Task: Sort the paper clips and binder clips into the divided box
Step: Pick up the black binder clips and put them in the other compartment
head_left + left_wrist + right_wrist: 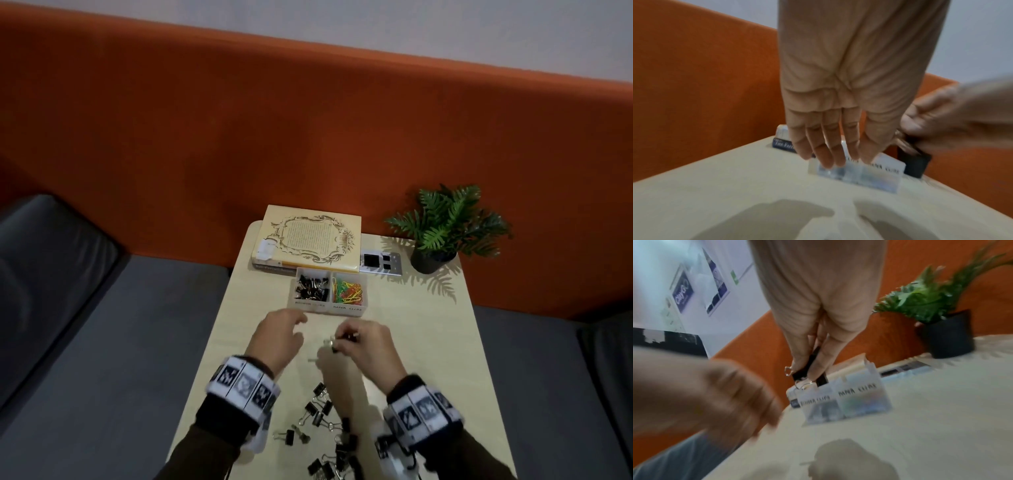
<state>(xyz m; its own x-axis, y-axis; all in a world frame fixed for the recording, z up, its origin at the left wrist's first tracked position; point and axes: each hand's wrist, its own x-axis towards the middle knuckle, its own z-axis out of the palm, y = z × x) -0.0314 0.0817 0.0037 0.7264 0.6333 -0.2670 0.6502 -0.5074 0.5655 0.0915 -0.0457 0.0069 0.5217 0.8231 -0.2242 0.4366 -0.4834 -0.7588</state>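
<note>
A clear divided box stands mid-table; its left cell holds black binder clips, its right cell coloured paper clips. My right hand hovers in front of the box and pinches black binder clips between thumb and fingers. My left hand floats beside it, fingers straight and empty, fingertips near the box front. Several loose binder clips lie on the table near my wrists.
A yellow book lies behind the box, with a small marker card to its right. A potted plant stands at the back right corner. The small wooden table is flanked by grey sofa cushions and an orange backrest.
</note>
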